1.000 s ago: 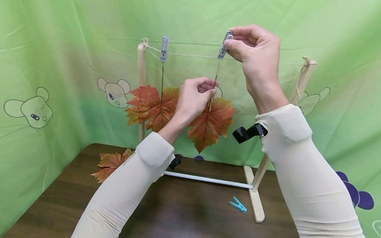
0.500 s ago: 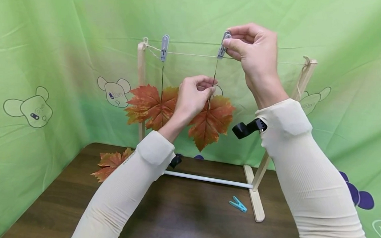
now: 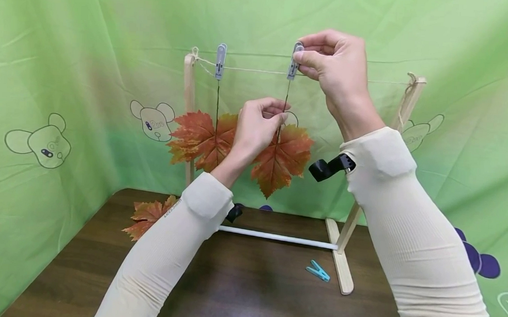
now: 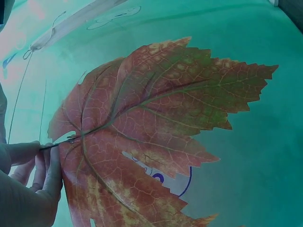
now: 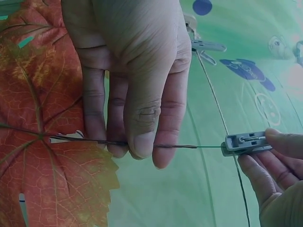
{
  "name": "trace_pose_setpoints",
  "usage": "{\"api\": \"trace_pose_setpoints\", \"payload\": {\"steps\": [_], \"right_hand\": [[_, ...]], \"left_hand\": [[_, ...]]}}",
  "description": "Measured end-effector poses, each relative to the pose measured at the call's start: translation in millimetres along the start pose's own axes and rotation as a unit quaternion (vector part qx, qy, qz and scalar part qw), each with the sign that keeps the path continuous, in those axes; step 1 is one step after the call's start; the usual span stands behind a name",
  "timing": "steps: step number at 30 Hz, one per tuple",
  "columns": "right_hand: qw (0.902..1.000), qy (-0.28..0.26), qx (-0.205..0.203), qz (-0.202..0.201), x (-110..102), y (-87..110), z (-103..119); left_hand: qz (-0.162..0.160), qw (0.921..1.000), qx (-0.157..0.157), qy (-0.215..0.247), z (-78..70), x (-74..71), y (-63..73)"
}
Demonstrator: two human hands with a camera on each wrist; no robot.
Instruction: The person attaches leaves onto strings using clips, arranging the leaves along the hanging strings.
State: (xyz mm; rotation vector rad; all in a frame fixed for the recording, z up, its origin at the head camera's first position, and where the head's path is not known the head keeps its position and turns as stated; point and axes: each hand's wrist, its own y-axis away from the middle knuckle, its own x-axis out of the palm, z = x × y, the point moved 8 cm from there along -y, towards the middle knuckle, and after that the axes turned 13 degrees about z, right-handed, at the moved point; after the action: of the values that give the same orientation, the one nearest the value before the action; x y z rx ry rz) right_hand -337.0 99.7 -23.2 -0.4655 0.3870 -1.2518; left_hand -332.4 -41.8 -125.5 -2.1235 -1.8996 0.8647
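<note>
My left hand [image 3: 260,127] pinches the dark wire stem of an orange-red maple leaf [image 3: 282,160], which hangs below the string [image 3: 259,71]. Above it, my right hand [image 3: 340,67] pinches a grey clothespin [image 3: 293,66] between thumb and fingers. In the right wrist view the clothespin [image 5: 246,143] sits across the string, and the top of the stem [image 5: 208,146] meets its nose. The leaf [image 4: 142,113] fills much of the left wrist view, its stem base at my fingertips. Another maple leaf [image 3: 200,140] hangs from a second grey clothespin [image 3: 220,62] to the left, partly behind my left hand.
The string runs between two wooden posts [image 3: 408,100] joined low down by a white rod [image 3: 279,237]. A blue clothespin [image 3: 318,270] lies on the brown table [image 3: 245,294] near the right foot. A third leaf [image 3: 147,217] lies at left, partly behind my left sleeve.
My right hand and its clothespin have shifted slightly left, and the clothespin stands more upright. My left hand has raised the leaf a little, bringing the stem's top up to the clothespin.
</note>
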Motion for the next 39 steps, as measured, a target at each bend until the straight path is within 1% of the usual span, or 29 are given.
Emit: {"api": "trace_pose_setpoints", "payload": {"steps": [9,16,24,32,36,39], "right_hand": [[0.9998,0.008,0.001,0.016,1.7,-0.7,0.1],[0.9995,0.011,0.008,0.028,3.3,0.8,-1.2],[0.9992,0.016,0.015,0.033,2.9,0.9,-2.7],[0.9989,0.027,0.028,0.029,3.5,1.8,-3.3],[0.9984,0.040,0.030,0.028,3.4,4.1,-2.6],[0.9967,0.069,0.034,0.025,2.4,8.1,-2.7]], "left_hand": [[-0.001,0.9999,0.011,0.001,-4.4,-2.1,-0.1],[-0.002,0.9999,0.010,0.004,-6.3,-2.0,-0.1],[-0.005,0.9999,0.006,0.008,-5.7,-1.4,-1.1],[-0.002,0.9998,0.016,0.009,-6.0,-2.2,-1.5],[0.002,0.9998,0.018,0.002,-5.2,-2.8,-1.9],[-0.001,0.9998,0.019,-0.002,-4.5,-4.1,-1.2]]}}
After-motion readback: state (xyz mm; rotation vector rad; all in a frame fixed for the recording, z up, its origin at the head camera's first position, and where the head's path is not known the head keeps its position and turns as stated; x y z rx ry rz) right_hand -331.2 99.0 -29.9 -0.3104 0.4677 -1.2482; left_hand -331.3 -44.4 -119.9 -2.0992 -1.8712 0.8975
